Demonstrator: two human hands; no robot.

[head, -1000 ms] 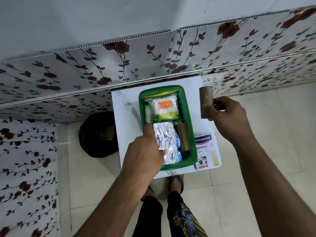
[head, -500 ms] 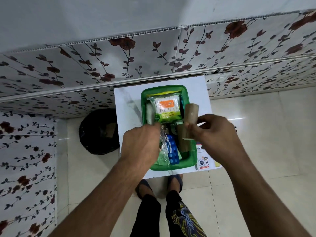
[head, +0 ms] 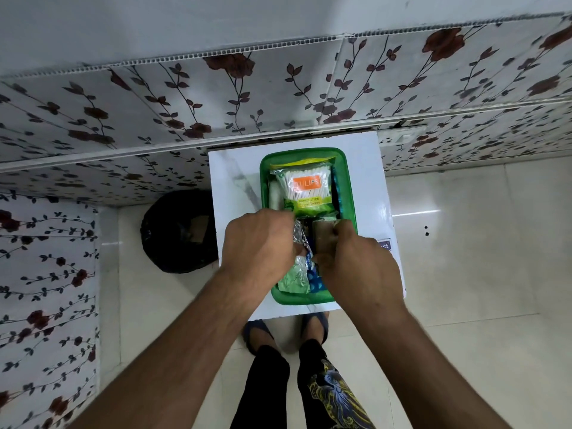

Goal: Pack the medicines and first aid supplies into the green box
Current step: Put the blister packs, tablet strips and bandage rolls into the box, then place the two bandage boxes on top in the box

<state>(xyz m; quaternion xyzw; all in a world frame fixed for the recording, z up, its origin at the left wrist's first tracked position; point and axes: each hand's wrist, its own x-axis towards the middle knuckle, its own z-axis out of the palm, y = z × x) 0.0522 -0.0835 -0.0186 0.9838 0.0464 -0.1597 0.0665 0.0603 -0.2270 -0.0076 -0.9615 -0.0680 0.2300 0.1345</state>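
Observation:
The green box [head: 348,187] stands on a small white table [head: 235,187]. A pack of cotton swabs [head: 305,191] lies in its far half, over a yellow packet. In its near half lie silver foil pill strips [head: 298,274] and a blue strip. My right hand [head: 356,264] holds a brown bandage roll [head: 323,235] down inside the box on the right side. My left hand [head: 263,243] is closed on the foil strips, pulling them to the left. A plaster carton [head: 385,244] shows only as a corner behind my right hand.
A black bin [head: 178,230] stands on the floor left of the table. A flowered wall panel runs behind the table and along the left. My feet are under the table's near edge. Pale floor tiles lie to the right.
My right hand carried the brown roll from above the table's right side down into the box. My left hand shifted from the box's left rim onto the foil strips.

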